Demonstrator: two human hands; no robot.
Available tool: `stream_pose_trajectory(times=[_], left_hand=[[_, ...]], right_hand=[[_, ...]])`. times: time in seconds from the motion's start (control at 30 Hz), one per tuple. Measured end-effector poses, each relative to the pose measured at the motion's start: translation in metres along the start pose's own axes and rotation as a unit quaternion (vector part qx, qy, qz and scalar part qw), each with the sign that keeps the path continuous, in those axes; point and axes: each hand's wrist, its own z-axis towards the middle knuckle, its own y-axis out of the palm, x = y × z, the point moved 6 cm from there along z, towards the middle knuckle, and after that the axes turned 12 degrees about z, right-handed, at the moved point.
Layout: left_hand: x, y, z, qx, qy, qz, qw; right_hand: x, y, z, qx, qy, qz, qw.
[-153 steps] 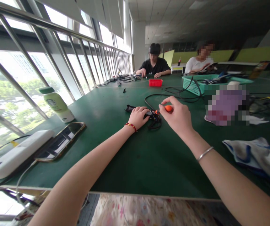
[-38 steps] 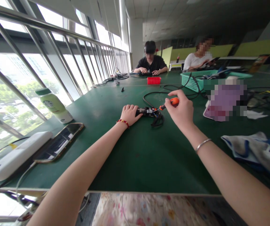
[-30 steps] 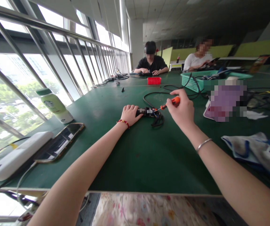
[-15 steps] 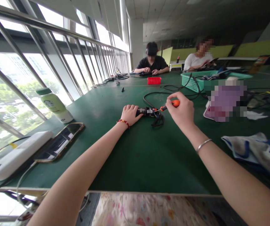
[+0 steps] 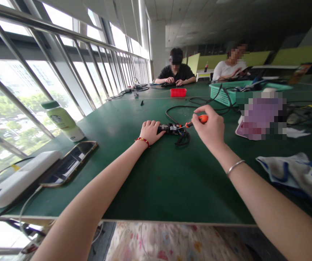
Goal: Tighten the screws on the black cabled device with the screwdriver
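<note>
Daylit room, green table point(image 5: 145, 188) running beside a metal railing point(image 5: 11, 18) and windows. Far left: long white block point(image 5: 22, 179), then a bottle point(image 5: 62, 121) with a green cap, upright near the railing, and a phone point(image 5: 70, 165) lying flat just beside the block.

Mid-table: left hand point(image 5: 151, 133), palm down, fingers over the left end of a black gadget point(image 5: 170, 128), thumb along its near side. Hold is close and low. Gadget lies flat on the table between the two hands; dark wires point(image 5: 182, 139) bunch at its right end. Beyond, well apart, a red tray point(image 5: 178, 93) and a person in black point(image 5: 175, 74) bent over the far end.

Screwdriver point(image 5: 203, 119), orange and black, slants down leftward to the gadget's right end. Tip too small to tell whether seated or only resting. Right hand point(image 5: 210, 127) has the handle in a narrow pinch, forefinger arched.

Further right: green basket point(image 5: 217, 95) with cables, person in white point(image 5: 230, 72) behind it, crumpled cloth point(image 5: 294, 175) nearest the edge.

Change: against five seconds ago, left hand sits further left, leaving more gadget bare; over the last half second, almost none. Judgement: left hand steadies, screwdriver works one fixed spot.
</note>
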Motion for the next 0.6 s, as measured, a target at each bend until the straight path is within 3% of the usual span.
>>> stream_pose_trajectory(times=[0.6], left_hand=[[0.0009, -0.0015, -0.0003, -0.006, 0.0, 0.002, 1.0]], right_hand=[[-0.0047, 0.0032, -0.0032, -0.014, -0.028, 0.007, 0.999]])
